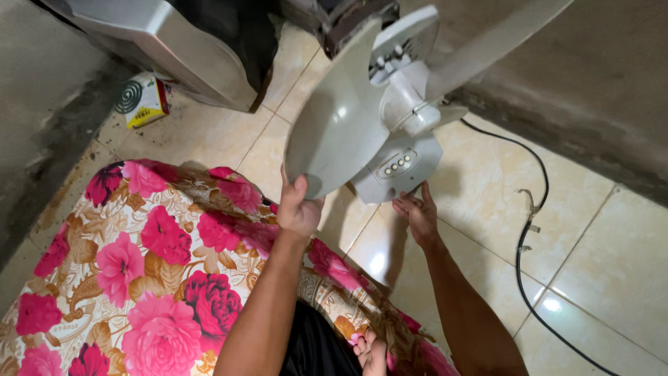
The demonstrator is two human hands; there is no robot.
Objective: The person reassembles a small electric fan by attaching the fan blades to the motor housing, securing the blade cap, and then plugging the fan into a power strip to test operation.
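Gripping the rim of a pale grey fan blade (334, 132), the left hand (298, 209) is closed on its lower edge, thumb up against the face. Just beside it, the right hand (417, 214) reaches under the fan's grey base (400, 167), fingers spread open and touching its underside. Below both arms lies a flowered cloth (139, 264) in pink and cream, spread over the tiled floor (612, 271). Further out, a black cable (523, 257) snakes across the tiles on the right. At the far left, a small yellow box (144, 99) sits against the wall by a grey appliance (174, 42).
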